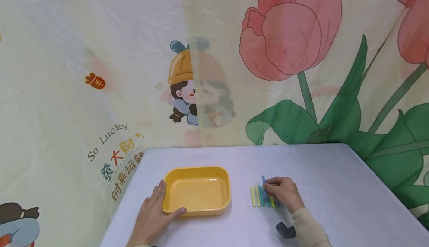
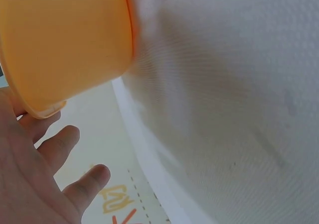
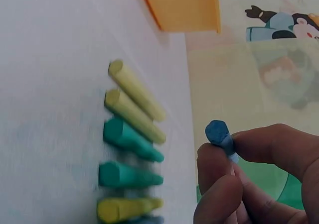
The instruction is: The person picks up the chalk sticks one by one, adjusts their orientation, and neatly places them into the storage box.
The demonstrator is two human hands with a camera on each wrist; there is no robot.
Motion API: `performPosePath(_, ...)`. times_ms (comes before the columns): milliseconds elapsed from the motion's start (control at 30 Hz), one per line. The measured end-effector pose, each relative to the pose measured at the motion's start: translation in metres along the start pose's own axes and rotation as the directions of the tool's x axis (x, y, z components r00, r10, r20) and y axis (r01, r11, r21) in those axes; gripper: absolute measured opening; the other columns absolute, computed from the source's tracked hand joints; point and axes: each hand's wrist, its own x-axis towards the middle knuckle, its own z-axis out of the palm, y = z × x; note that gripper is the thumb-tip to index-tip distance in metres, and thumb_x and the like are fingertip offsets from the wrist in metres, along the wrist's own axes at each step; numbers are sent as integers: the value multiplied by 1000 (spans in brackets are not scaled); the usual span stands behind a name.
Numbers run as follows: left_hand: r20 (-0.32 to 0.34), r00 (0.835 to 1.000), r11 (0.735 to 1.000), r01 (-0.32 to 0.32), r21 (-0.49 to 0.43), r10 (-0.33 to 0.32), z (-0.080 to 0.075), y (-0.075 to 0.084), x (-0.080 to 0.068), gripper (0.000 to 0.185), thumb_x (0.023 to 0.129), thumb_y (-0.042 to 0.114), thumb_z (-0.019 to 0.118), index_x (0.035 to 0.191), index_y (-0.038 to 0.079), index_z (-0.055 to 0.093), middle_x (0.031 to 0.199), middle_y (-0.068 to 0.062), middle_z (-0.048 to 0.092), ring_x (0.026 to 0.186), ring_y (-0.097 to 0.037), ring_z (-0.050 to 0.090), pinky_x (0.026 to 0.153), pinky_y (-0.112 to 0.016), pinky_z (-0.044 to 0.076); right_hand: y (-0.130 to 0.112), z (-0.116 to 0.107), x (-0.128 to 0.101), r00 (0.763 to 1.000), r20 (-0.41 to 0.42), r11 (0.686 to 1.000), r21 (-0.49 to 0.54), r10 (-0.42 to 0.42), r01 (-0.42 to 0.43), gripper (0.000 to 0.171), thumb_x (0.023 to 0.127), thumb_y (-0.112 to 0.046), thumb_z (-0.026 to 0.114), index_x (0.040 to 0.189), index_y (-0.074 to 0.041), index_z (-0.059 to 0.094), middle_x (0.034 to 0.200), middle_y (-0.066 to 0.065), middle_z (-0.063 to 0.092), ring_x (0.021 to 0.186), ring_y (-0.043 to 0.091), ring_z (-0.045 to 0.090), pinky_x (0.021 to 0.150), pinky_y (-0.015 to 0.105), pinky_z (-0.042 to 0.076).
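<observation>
- A person sits at a table (image 1: 335, 187) covered with a pale cloth. A printed sheet with tulips and cartoon figures hangs behind it.
- The right hand (image 1: 284, 193) pinches a short blue chalk stick (image 3: 219, 134) between thumb and fingertips. The stick is tilted, its far end raised clear of the cloth.
- Just beside that hand, a row of chalk sticks (image 1: 259, 196) lies side by side on the table: two yellow, two teal, another yellow, and a bluish one partly hidden under the hand.
- To the left of the row, apart from it, stands an empty yellow tray (image 1: 197, 172) with rounded corners.
- The left hand (image 1: 154, 213) rests against the tray's near left corner, fingers fairly straight along the side wall and thumb lying along the near rim. It steadies the tray rather than gripping it.
- A small dark object (image 1: 285, 231) sits near the right wrist; what it is cannot be told.
- Judged from the pose, the step in hand is lifting the blue stick from the row. Doing it well likely means keeping the pinch light but firm, since chalk snaps easily, and raising it straight up so the neighbouring sticks are not nudged out of line.
</observation>
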Motion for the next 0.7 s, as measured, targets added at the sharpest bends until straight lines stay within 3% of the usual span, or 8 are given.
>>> performPosePath(267, -8, 1000, 1000, 2, 20, -2, 2, -1, 0, 127, 77, 89, 53, 162, 4, 13, 168, -13, 12, 152, -39, 17, 122, -66, 14, -18, 24, -8, 999, 39, 986, 167, -10, 4, 34, 87, -22, 78, 112, 2, 73, 88, 7, 72, 71, 18, 67, 65, 33, 61)
performPosePath(467, -4, 1000, 999, 8, 31, -7, 0, 0, 1, 128, 76, 91, 51, 162, 3, 13, 168, -14, 14, 152, -40, 19, 122, -66, 14, -41, 40, -8, 998, 56, 977, 213, -17, 5, 40, 86, -28, 81, 113, 0, 72, 93, 8, 72, 74, 18, 68, 68, 32, 63)
performPosePath(700, 11, 1000, 999, 14, 29, -14, -1, 1, 0, 126, 78, 88, 53, 162, 3, 12, 168, -14, 12, 152, -41, 18, 121, -67, 13, -78, 52, -11, 983, 123, 949, 301, -133, 91, 41, 87, -30, 81, 113, 0, 73, 95, 8, 73, 75, 19, 69, 69, 31, 63)
